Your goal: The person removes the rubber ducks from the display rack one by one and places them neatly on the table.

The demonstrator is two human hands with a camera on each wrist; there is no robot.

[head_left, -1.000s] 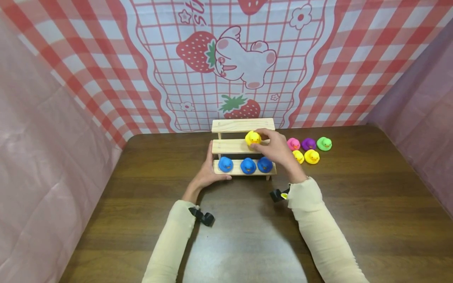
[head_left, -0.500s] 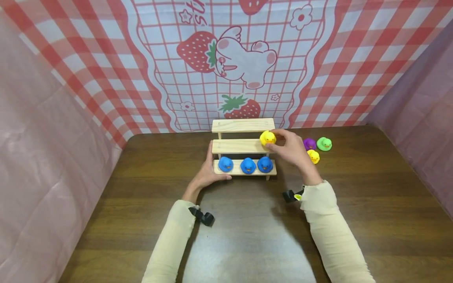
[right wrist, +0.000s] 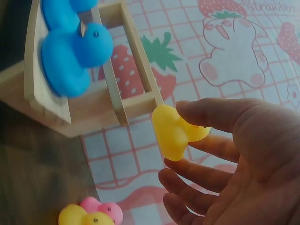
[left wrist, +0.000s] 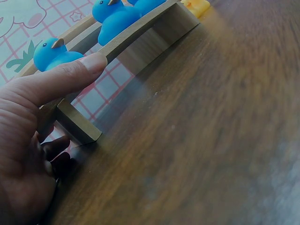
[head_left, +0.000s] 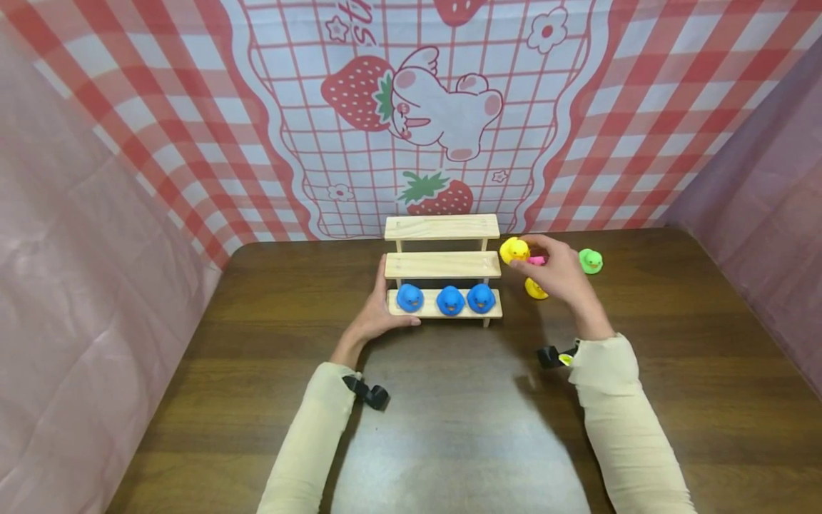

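My left hand (head_left: 374, 314) grips the left end of a three-tier wooden stand (head_left: 443, 265). In the left wrist view its thumb (left wrist: 70, 77) lies along the front edge of the lowest tier, with the other fingers partly hidden behind. On that tier sit a blue rubber duck (head_left: 409, 298) at the left, another blue duck (head_left: 450, 302) and a third blue duck (head_left: 480, 299) close together. My right hand (head_left: 559, 271) pinches a yellow rubber duck (head_left: 514, 250) between thumb and fingers, in the air just right of the middle tier.
Right of the stand, a second yellow duck (head_left: 535, 288) and a partly covered pink duck (head_left: 538, 261) rest on the brown table (head_left: 668, 343). Farther right is a green duck (head_left: 591, 261). A checked strawberry-print cloth (head_left: 443, 193) hangs behind the stand.
My right hand has carried the yellow duck rightward, from over the middle tier to beyond its right end. The hand now covers the purple duck and another yellow one. My left hand stays put.
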